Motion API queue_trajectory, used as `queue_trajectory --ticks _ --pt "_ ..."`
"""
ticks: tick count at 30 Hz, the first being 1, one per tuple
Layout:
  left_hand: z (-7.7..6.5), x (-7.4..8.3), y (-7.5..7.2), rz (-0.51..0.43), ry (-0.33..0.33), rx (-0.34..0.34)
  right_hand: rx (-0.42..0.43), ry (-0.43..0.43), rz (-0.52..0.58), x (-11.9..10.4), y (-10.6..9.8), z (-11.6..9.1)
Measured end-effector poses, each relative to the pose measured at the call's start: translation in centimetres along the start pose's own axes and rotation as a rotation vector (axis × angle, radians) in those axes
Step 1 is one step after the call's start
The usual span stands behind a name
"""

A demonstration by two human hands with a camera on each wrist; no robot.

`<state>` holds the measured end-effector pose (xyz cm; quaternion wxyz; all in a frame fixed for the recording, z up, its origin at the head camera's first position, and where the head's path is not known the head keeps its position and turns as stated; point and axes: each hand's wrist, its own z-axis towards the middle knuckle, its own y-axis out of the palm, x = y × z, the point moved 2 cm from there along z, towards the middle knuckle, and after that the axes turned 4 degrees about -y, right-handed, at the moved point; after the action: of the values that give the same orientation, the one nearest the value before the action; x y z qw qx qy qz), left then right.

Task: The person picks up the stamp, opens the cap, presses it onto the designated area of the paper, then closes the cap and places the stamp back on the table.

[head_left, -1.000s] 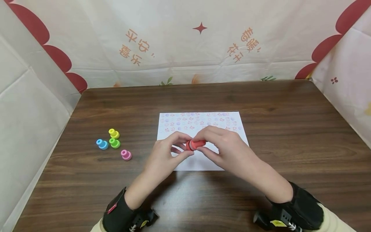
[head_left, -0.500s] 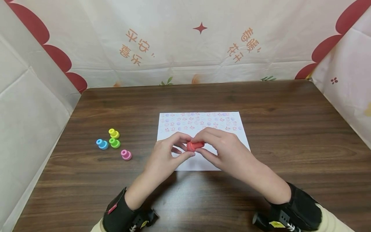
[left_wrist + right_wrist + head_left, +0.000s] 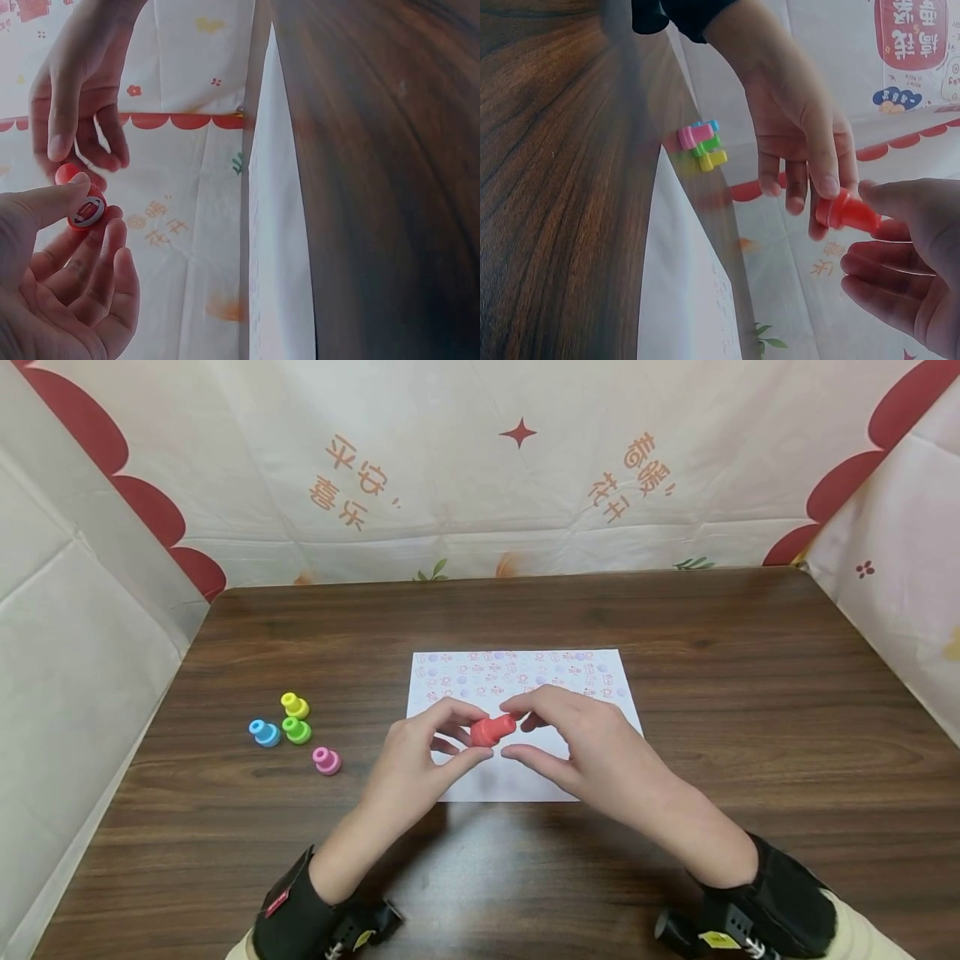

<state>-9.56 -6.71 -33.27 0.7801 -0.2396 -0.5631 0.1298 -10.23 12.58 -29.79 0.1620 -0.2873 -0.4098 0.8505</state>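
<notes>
A small red toy stamp (image 3: 491, 730) is held over the paper by my left hand (image 3: 412, 758), thumb and fingers pinching its wide end. The left wrist view shows that end of the stamp (image 3: 88, 212) bearing a round picture like a football. Its narrow handle points toward my right hand (image 3: 588, 739), whose thumb and fingers are spread apart around the handle's end. Below both hands lies a white sheet of paper (image 3: 517, 781) with rows of small red and purple prints along its far part.
Left of the paper stand several similar stamps: yellow (image 3: 295, 705), blue (image 3: 265, 732), green (image 3: 297, 730) and pink (image 3: 326, 761). The brown wooden table (image 3: 750, 693) is bordered by a white printed cloth (image 3: 450, 468) at the back and sides.
One second ago a pale band showed between the stamp's two red parts; it has since closed up. The right fingers have let go, and the left hand has moved slightly left with the stamp.
</notes>
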Motion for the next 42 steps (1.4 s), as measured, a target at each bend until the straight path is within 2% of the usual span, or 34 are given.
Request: queue_trajectory --ticks 10,18,26,32,37,42 --pt "-0.2 -0.3 -2.4 0.025 -0.046 0.074 0.008 0.061 -0.019 0.9 -0.8 -0.6" --pt "-0.8 -1.0 -5.4 0.06 -0.05 0.148 0.014 0.12 -0.046 1.9 -1.3 -1.5" --pt "-1.8 -2.3 -8.8 0.151 -0.091 0.241 0.027 0.155 -0.086 2.8 -1.8 -2.3" --pt "-3.3 -3.8 -11.1 0.23 -0.138 0.301 0.035 0.176 -0.099 3.4 -2.1 -2.8" --pt "-4.5 -5.4 -12.8 0.302 -0.195 0.316 0.028 0.219 -0.115 4.0 -2.5 -3.4" --pt "-5.3 -6.9 -14.0 0.375 -0.243 0.274 0.022 0.25 -0.14 4.6 -2.8 -3.9"
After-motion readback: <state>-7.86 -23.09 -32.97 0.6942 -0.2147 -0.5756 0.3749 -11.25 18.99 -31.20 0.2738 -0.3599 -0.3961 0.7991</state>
